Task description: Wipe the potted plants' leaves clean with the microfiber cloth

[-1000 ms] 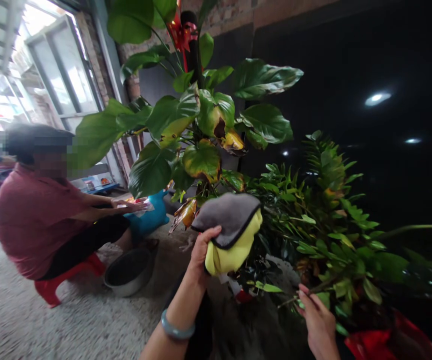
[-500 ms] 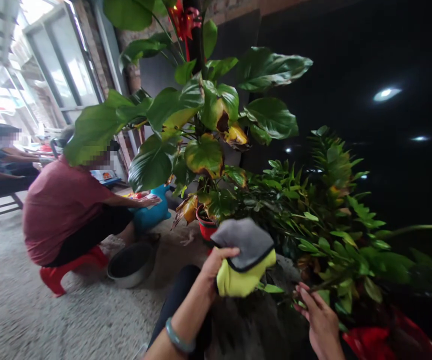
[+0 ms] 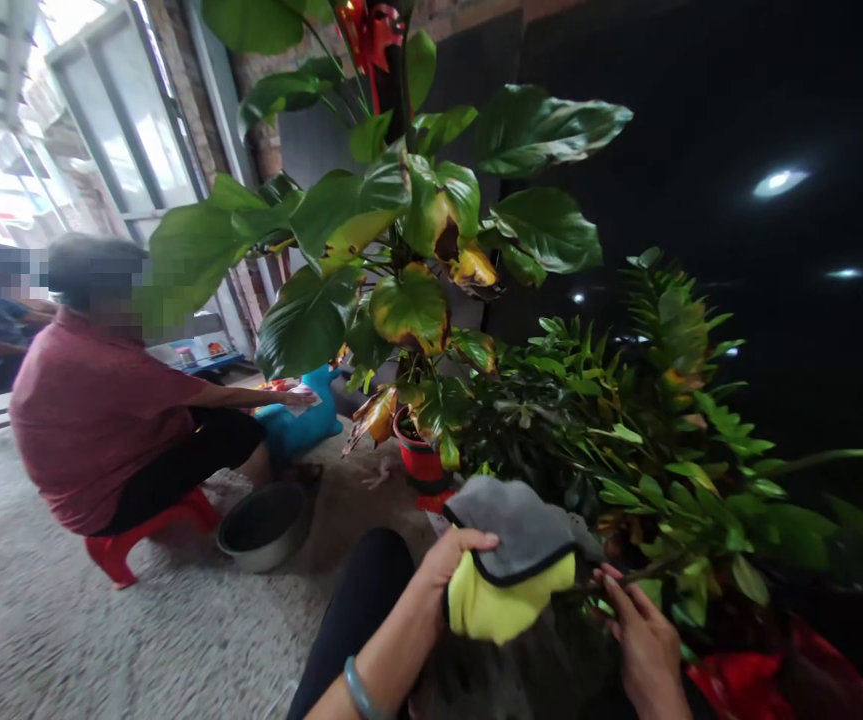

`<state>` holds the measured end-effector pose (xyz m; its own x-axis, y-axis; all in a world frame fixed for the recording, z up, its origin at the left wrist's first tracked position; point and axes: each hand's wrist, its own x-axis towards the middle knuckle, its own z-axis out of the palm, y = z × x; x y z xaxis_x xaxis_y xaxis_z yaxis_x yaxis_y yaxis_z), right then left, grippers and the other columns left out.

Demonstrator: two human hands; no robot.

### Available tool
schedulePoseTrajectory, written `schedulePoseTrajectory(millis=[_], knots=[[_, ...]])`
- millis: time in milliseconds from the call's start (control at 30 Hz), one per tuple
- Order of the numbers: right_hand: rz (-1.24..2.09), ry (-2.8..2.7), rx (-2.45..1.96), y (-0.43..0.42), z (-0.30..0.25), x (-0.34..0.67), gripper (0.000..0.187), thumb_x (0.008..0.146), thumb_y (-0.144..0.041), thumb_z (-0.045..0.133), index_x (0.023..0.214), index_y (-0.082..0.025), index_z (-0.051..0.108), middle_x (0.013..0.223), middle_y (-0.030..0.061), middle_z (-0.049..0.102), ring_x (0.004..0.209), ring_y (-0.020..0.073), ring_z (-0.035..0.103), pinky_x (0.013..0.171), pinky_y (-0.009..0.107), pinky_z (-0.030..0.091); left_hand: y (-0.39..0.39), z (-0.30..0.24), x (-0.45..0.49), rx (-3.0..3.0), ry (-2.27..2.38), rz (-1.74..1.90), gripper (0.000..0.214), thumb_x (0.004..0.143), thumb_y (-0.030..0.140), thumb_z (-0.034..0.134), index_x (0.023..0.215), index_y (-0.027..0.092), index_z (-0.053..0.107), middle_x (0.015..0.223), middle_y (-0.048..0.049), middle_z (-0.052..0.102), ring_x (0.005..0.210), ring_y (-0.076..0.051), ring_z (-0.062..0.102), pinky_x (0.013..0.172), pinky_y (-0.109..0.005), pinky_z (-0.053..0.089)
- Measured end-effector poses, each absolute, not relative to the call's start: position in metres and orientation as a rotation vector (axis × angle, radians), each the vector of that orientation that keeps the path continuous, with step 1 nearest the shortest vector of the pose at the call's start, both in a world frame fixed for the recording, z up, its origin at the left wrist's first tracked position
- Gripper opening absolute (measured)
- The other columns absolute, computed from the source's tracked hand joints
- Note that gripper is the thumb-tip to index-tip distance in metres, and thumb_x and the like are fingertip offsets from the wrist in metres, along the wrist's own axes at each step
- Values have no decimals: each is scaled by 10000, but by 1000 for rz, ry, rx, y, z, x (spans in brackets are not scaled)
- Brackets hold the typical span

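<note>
A grey and yellow cloth (image 3: 513, 560) with black edging is gripped in my left hand (image 3: 453, 565), thumb on top of the grey side. A jade-coloured bangle (image 3: 360, 690) sits on that wrist. My right hand (image 3: 645, 635) pinches a thin plant stem (image 3: 630, 578) at its end, just right of the cloth. This stem runs into the low leafy plant (image 3: 671, 490) on the right. Whether the cloth touches the stem is hard to make out.
Ahead stands a tall broad-leaved plant (image 3: 408, 300) in a red pot (image 3: 420, 460). On the left a person in a red shirt (image 3: 101, 420) sits on a red stool (image 3: 112, 555), one hand on a blue object (image 3: 300, 425). A grey basin (image 3: 262, 530) lies between us.
My left hand has moved the cloth down and to the right, closer to my right hand. My right hand stays at the stem. The person in red has leaned back to the left.
</note>
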<state>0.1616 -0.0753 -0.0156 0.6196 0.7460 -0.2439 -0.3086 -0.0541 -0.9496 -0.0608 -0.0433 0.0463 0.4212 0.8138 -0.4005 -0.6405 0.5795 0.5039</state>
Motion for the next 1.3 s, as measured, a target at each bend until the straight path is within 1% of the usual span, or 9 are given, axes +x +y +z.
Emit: schedulePoseTrajectory(millis=[200,333,467,600,733,900,1033,1133,1300], knots=[[897,-389,-1307,-74,-11,157,483,328,-484,791,686,-183,670,729,68,693,716,238,630,496,289,493,-2,102,-76,227,721,1228,321,708,157,612,1014,70,656,737,-100,750,679,-263,717,764,-395,563],[891,-402,-1328,-73,-12,157,483,340,-503,778,693,-189,675,734,64,697,735,249,634,529,305,505,-8,69,-49,179,949,1006,296,745,128,561,1009,25,648,612,-101,719,566,-256,694,674,-376,564],[831,-442,-1390,-75,-19,163,489,365,-521,754,715,-187,688,771,66,704,787,264,636,559,303,506,-40,37,-44,144,834,834,325,678,72,512,952,-2,671,628,-132,722,717,-284,717,762,-370,553],[879,-440,-1342,-76,-18,163,502,369,-515,779,729,-178,683,753,71,697,705,236,631,507,292,491,-36,73,-73,195,652,962,343,634,141,570,943,33,674,686,-118,739,748,-292,717,804,-412,546],[895,-378,-1302,-74,-10,157,488,324,-488,802,682,-182,676,706,57,687,669,213,618,488,278,489,-5,106,-77,270,639,1216,346,626,122,604,962,77,674,679,-79,740,719,-265,717,800,-391,550],[882,-365,-1322,-72,-17,161,479,311,-473,798,675,-185,684,723,45,699,706,215,619,525,275,495,-14,48,-40,218,872,927,264,644,106,582,884,49,678,614,-111,720,652,-273,710,692,-364,564],[849,-470,-1344,-75,-26,168,503,387,-522,783,739,-175,694,746,60,704,716,249,638,530,312,502,-43,19,-38,295,655,754,343,587,77,584,908,7,682,706,-150,738,730,-289,716,760,-366,552],[879,-438,-1287,-78,-22,165,494,368,-512,803,713,-176,695,727,64,701,667,227,628,496,292,493,-38,57,-52,327,566,896,383,607,93,602,974,8,675,739,-143,745,770,-288,716,831,-383,531],[884,-389,-1263,-77,-12,157,475,339,-497,811,680,-185,698,722,65,702,670,220,626,487,279,488,-8,114,-52,372,672,1022,339,711,199,635,1025,74,671,658,-78,738,642,-257,711,780,-397,547]])
